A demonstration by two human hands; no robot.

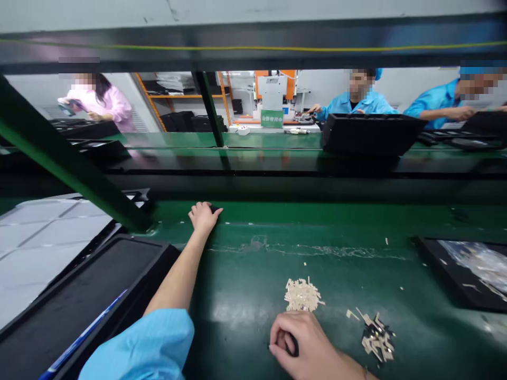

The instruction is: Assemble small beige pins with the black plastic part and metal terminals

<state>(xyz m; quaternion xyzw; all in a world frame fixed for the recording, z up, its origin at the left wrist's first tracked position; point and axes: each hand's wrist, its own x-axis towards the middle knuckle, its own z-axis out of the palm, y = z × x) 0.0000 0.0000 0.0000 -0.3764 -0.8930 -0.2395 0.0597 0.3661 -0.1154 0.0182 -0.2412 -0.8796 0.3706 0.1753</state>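
Note:
My left hand (204, 216) reaches out to the far side of the green work surface. Its fingers are closed over a small black object (214, 209), mostly hidden beneath the palm. Nearer to me, my right hand (303, 340) is curled, with a dark rounded piece (293, 345) showing inside the fingers; its kind cannot be made out. Just beyond the right hand lies a heap of small pale flat pieces (303, 294). Right of that hand is a smaller pile of pale and black bits (378, 338).
On the left are a black tray (130, 258) with a blue-and-white pen-like stick (85, 335) and a sheet of grey pads (51, 237). A slanted green post (79, 158) stands there. At right, a black tray (439, 269) holds clear plastic bags. Several co-workers sit across.

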